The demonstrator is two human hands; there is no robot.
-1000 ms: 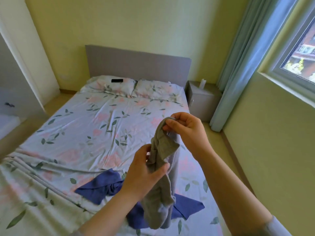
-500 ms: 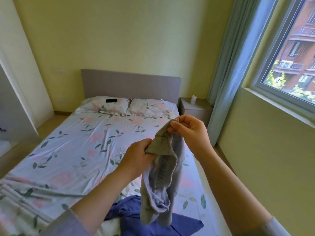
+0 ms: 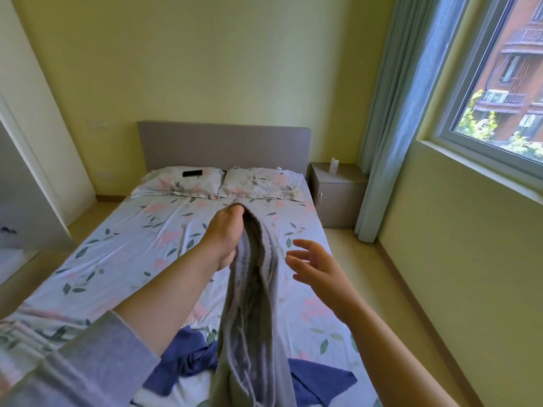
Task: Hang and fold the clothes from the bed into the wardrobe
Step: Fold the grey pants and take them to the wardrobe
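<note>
A grey garment [image 3: 252, 312] hangs in a long bunched strip above the bed [image 3: 141, 259]. My left hand [image 3: 224, 233] grips its top end, arm stretched forward over the floral sheet. To the right of the cloth my right hand [image 3: 316, 264] hovers with fingers spread, holding nothing and not touching the fabric. A blue garment [image 3: 317, 380] lies crumpled on the near part of the bed, partly hidden behind the grey one. At the left edge stands a white wardrobe door [image 3: 26, 201].
Two floral pillows [image 3: 255, 183] lie at the grey headboard, with a black phone [image 3: 192, 173] on the left one. A grey nightstand [image 3: 338, 195] carrying a small white bottle stands right of the bed, by a blue curtain [image 3: 393, 127] and window. Bare floor runs along the right side.
My right hand has let go of the grey garment and moved off to the right with fingers spread. My left hand has lifted the garment's top forward, so it hangs longer. The view tilted up.
</note>
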